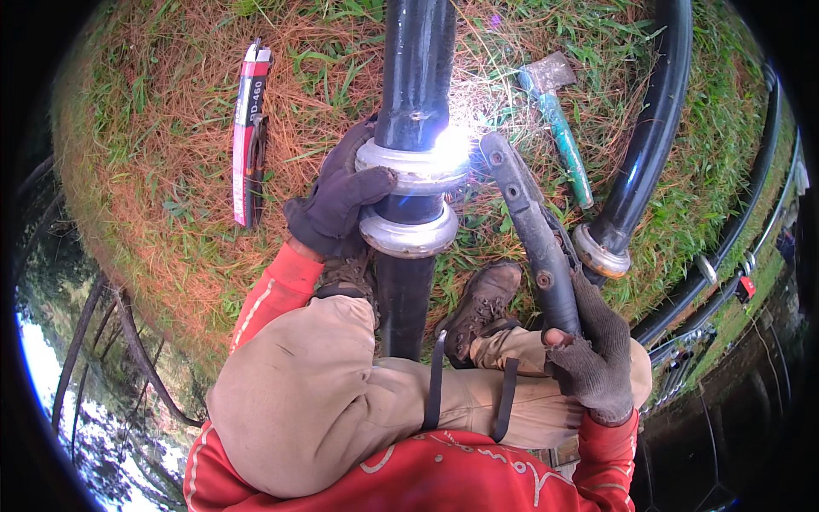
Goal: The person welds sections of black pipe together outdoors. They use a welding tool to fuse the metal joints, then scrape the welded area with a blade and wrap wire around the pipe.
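Note:
A black metal pole runs away from me between my boots, ringed by two silvery collars. Dark-gloved, my left hand wraps round the pole's left side at the upper collar, its thumb lying just below that ring. The lower collar sits nearer me. In a grey knit glove, my right hand grips the handle of a welding electrode holder. The holder's head points up and left toward a white arc glare at the upper collar's right edge. That glare hides the electrode and the contact spot.
On the left lies a red-and-white electrode packet. A hammer with a green handle rests on the grass to the right. Beyond it a second black pole ends in a silvery collar. More dark poles lie farther right.

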